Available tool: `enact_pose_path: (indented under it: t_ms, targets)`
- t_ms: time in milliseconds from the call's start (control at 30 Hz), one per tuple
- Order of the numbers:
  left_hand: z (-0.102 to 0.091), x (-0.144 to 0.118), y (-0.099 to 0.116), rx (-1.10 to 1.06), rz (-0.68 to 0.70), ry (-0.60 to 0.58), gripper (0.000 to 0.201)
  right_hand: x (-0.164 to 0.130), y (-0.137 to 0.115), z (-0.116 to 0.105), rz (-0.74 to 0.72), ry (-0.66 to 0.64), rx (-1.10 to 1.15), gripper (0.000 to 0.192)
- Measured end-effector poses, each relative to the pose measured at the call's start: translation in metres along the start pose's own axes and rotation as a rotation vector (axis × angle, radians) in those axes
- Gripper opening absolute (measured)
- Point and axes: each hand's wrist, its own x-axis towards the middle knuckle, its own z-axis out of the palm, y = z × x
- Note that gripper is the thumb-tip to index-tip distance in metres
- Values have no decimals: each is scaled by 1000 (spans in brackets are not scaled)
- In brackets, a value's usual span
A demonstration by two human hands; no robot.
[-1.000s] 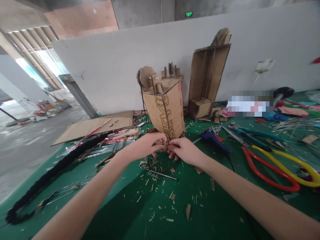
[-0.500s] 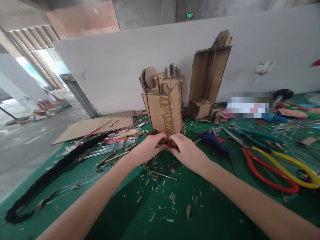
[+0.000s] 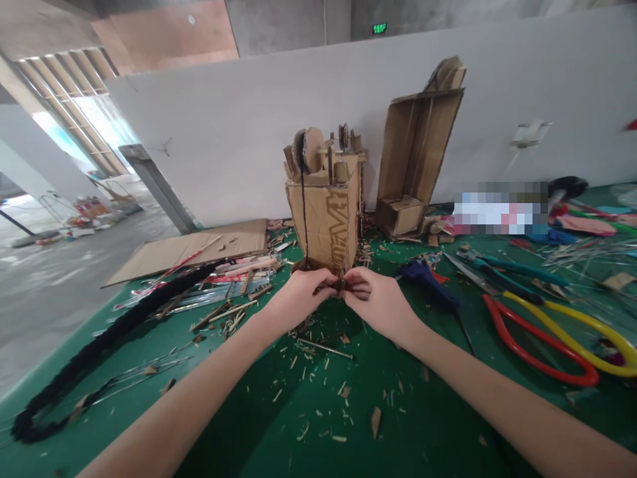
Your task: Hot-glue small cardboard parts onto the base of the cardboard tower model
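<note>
Green table (image 3: 408, 431) is a mess: chips and splinters across the middle, black braided rope (image 3: 99, 345) along the left edge, flat cardboard sheet (image 3: 199, 249) behind it, red and yellow cutters (image 3: 552, 338) to the right, blue glue gun (image 3: 428, 279) just right of the hands. A second, open cardboard box (image 3: 415, 159) leans on the back wall.

The cardboard tower (image 3: 326, 206) stands upright mid-table, discs and pegs on top, a black cord (image 3: 303, 199) hanging down its left front face.

Both hands meet at the tower's base. Left hand (image 3: 298, 295) and right hand (image 3: 375, 299) each have their grip pressed together on a small dark piece (image 3: 340, 284) at the bottom front edge; fingertips hide what it is exactly.

Risks as I see them:
- Tower is tall and narrow; any push or pull at the base could tip it toward the wall or onto the hands.
- Tugging the cord could tear the top assembly loose.
- Debris under the base means it may not sit flat.
- Cutters and glue gun sit near the right forearm; an elbow sweep could snag them.

Versus a second ago: the tower leaned hard right with its corner toward the camera; now it's upright with its front face more square to view. Hands are at nearly the same spot.
</note>
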Motion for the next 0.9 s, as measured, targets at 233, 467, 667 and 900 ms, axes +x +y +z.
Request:
enact_pose_path:
  t_ms: [233,467,667,900]
  targets:
    - [8,-1,-2,73,-14,40,15,2,-1,0,104,45,40,16]
    - [15,-2,-2,93,-21,89,14,2,-1,-2,122,51,17,14]
    - [16,-2,-2,112,-15,83,14,4,3,-1,98,31,30,16]
    - [7,-1,0,183,29,32,22,1,0,-1,-8,28,-79,32]
